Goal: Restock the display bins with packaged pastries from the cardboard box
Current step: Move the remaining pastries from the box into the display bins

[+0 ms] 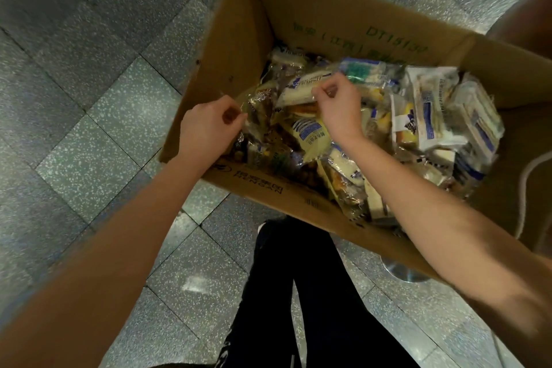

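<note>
An open cardboard box (313, 18) stands in front of me, holding several packaged pastries in clear, white and blue wrappers (433, 116). My left hand (206, 125) is at the box's left inner side, fingers pinched on the edge of a clear-wrapped pastry (257, 107). My right hand (337, 104) is over the middle of the box, fingers pinched on a white and blue pastry pack (301, 86). No display bins are in view.
The box rests above a grey speckled tile floor (89, 128). My legs in black trousers (298, 293) are below the box's near edge. A round metal base (403, 273) shows under the box, and a pale cord (528, 176) runs along the right.
</note>
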### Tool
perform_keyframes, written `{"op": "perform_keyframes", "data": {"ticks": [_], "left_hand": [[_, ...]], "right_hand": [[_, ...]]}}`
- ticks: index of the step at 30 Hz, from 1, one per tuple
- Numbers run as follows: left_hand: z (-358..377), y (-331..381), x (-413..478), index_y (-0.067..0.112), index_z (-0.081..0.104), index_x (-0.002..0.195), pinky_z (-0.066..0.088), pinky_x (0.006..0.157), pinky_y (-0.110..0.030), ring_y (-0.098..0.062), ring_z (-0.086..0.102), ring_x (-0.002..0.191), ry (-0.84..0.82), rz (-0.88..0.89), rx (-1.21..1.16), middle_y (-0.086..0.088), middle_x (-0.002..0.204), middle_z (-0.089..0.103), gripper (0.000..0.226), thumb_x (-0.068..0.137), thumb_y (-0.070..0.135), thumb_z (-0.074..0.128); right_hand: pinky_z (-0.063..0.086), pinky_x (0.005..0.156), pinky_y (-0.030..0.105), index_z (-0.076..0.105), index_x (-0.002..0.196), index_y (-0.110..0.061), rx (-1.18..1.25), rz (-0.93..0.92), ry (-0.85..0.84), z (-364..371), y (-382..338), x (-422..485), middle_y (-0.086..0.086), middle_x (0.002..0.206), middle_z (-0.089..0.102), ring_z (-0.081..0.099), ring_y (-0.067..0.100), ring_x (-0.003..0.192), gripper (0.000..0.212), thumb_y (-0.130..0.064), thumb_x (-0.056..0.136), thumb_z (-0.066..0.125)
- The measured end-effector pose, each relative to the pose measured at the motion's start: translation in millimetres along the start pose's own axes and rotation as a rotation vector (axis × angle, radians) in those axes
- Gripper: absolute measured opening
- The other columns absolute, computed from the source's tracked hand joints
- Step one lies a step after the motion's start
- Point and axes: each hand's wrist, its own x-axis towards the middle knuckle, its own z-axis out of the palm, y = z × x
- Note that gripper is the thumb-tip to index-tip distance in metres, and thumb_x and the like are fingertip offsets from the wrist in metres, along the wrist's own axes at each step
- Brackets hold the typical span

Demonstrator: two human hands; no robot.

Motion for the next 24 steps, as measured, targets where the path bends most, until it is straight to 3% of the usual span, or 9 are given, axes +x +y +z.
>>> {"op": "perform_keyframes", "data": {"ticks": [3,5,8,11,13,16,18,21,24], "left_hand": [[-11,6,-10,0.02,0.069,0.098,0.053,0.07,-0.032,-0.014,0.063,0.073,-0.004,-0.06,-0.052,0.007,0.082,0.068,0.01,0.091,0.022,0.063],[-23,9,-19,0.02,0.069,0.098,0.051,0.069,-0.026,-0.011,0.062,0.074,-0.016,-0.105,-0.14,0.009,0.082,0.066,0.01,0.091,0.017,0.064],[-45,14,-36,0.019,0.067,0.096,0.05,0.073,-0.022,-0.006,0.062,0.078,0.02,-0.142,-0.321,0.006,0.085,0.067,0.01,0.091,0.011,0.062],[-73,21,-58,0.019,0.062,0.095,0.046,0.066,-0.009,0.011,0.058,0.073,0.052,-0.146,-0.488,0.011,0.086,0.063,0.015,0.094,0.005,0.057],[-93,24,-73,0.021,0.062,0.092,0.05,0.066,-0.017,0.004,0.06,0.074,0.08,-0.155,-0.559,0.004,0.09,0.064,0.022,0.097,0.003,0.049],[-125,25,-100,0.034,0.063,0.086,0.053,0.077,-0.049,-0.032,0.062,0.085,0.173,-0.168,-0.626,-0.013,0.098,0.066,0.034,0.095,0.009,0.041],[-146,26,-120,0.035,0.061,0.086,0.052,0.08,-0.056,-0.034,0.06,0.083,0.235,-0.195,-0.662,-0.013,0.096,0.064,0.033,0.092,0.012,0.038],[-176,28,-152,0.028,0.059,0.087,0.051,0.081,-0.053,-0.024,0.057,0.082,0.325,-0.22,-0.693,-0.004,0.093,0.061,0.028,0.094,0.009,0.039],[-205,25,-186,0.022,0.057,0.091,0.051,0.079,-0.036,-0.013,0.059,0.083,0.462,-0.206,-0.661,-0.009,0.102,0.064,0.012,0.094,0.01,0.056]], "right_hand": [[0.039,0.07,0.019,0.061,0.092,-0.016,-0.075,-0.057,-0.02,-9,-11,-16,0.003,0.095,0.062,0.055,0.012,0.085,0.002,-0.015,0.094,0.06],[0.038,0.068,0.011,0.062,0.095,-0.011,-0.095,-0.083,-0.025,-16,-23,-29,0.004,0.096,0.063,0.056,0.013,0.086,0.004,-0.014,0.094,0.059],[0.037,0.065,0.005,0.062,0.098,-0.009,-0.098,-0.126,-0.043,-30,-49,-57,0.002,0.095,0.062,0.052,0.006,0.079,0.006,-0.013,0.096,0.058],[0.04,0.068,0.013,0.062,0.094,-0.014,-0.068,-0.188,-0.039,-48,-81,-90,-0.002,0.095,0.063,0.055,0.009,0.081,0.003,-0.014,0.095,0.06],[0.044,0.072,0.019,0.062,0.09,-0.017,-0.015,-0.232,-0.039,-61,-105,-113,-0.004,0.09,0.064,0.058,0.007,0.079,0.005,-0.013,0.092,0.063],[0.038,0.061,0.008,0.063,0.087,-0.014,0.062,-0.3,-0.072,-77,-144,-149,-0.008,0.08,0.06,0.051,-0.008,0.06,0.007,-0.007,0.089,0.065],[0.039,0.062,0.006,0.064,0.089,-0.011,0.094,-0.348,-0.095,-83,-170,-173,-0.006,0.085,0.062,0.052,-0.012,0.061,0.005,-0.005,0.09,0.065],[0.047,0.068,0.01,0.063,0.091,-0.011,0.127,-0.425,-0.134,-88,-204,-200,-0.006,0.088,0.062,0.058,-0.012,0.068,0.007,-0.005,0.09,0.066],[0.055,0.074,0.023,0.064,0.094,-0.015,0.112,-0.516,-0.197,-84,-233,-216,-0.007,0.091,0.062,0.059,0.0,0.077,0.01,-0.008,0.088,0.069]]}}
